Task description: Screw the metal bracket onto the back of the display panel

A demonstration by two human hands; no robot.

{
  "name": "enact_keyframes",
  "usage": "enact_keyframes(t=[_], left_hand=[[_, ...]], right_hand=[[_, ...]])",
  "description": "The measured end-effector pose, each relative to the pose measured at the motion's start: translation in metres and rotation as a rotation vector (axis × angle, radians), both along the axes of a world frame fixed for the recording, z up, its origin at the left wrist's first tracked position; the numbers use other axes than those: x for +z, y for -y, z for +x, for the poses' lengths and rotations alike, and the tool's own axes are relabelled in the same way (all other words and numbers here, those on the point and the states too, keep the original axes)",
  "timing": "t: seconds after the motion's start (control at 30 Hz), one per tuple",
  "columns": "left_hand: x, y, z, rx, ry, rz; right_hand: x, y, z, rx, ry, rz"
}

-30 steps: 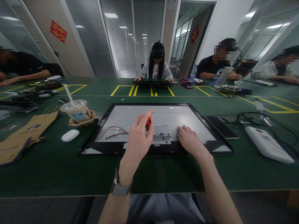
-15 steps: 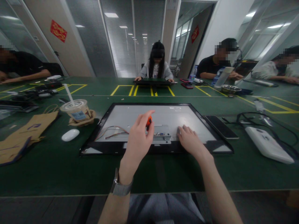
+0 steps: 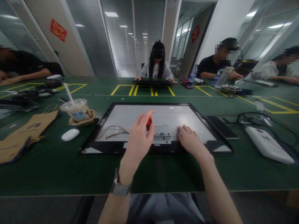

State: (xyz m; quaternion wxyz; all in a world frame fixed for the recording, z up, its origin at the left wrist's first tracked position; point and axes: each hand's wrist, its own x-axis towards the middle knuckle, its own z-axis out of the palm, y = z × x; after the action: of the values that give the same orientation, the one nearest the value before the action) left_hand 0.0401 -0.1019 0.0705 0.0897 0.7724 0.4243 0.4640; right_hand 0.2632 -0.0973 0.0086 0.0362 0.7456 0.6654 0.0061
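My left hand (image 3: 140,133), with a watch on its wrist, is closed round a screwdriver (image 3: 149,120). Its orange and black handle shows between thumb and fingers, and a thin shaft seems to point right. Beneath lies a flat display panel (image 3: 116,116), grey back up, with a black frame. A metal bracket with a small connector board (image 3: 162,136) sits close to the screwdriver, partly hidden by my left hand. Thin wires (image 3: 114,128) run across the panel at the left. My right hand (image 3: 188,137) rests on the panel right of the bracket, fingers stretched out.
Left of the panel are a white mouse (image 3: 70,135), an iced drink cup (image 3: 78,111) in a cardboard holder and a paper bag (image 3: 32,129). A phone (image 3: 221,127), white device (image 3: 268,144) and black cables lie right. Several people sit round the green table (image 3: 163,174).
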Motion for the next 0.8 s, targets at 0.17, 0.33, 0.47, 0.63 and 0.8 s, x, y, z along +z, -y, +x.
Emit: enact_keyframes(t=[0.17,0.33,0.47,0.63,0.8], left_hand=[[0.0,0.0001,0.0001,-0.009,0.008,-0.001],[-0.0005,0.0004,0.0,-0.012,0.004,-0.006],[-0.0004,0.0003,-0.0001,-0.008,0.002,0.01],[-0.001,0.0002,0.0014,-0.006,-0.007,0.013],[-0.0019,0.0007,0.0041,-0.051,0.015,0.023]], right_hand=[[0.0004,-0.0007,0.0004,-0.007,-0.006,-0.007],[0.0009,0.0005,-0.0007,-0.006,-0.008,0.002],[0.0005,0.0009,-0.0019,-0.011,-0.006,0.023],[0.0007,0.0003,-0.0012,-0.01,-0.006,0.0],[0.0019,0.0016,-0.002,-0.007,-0.015,0.012]])
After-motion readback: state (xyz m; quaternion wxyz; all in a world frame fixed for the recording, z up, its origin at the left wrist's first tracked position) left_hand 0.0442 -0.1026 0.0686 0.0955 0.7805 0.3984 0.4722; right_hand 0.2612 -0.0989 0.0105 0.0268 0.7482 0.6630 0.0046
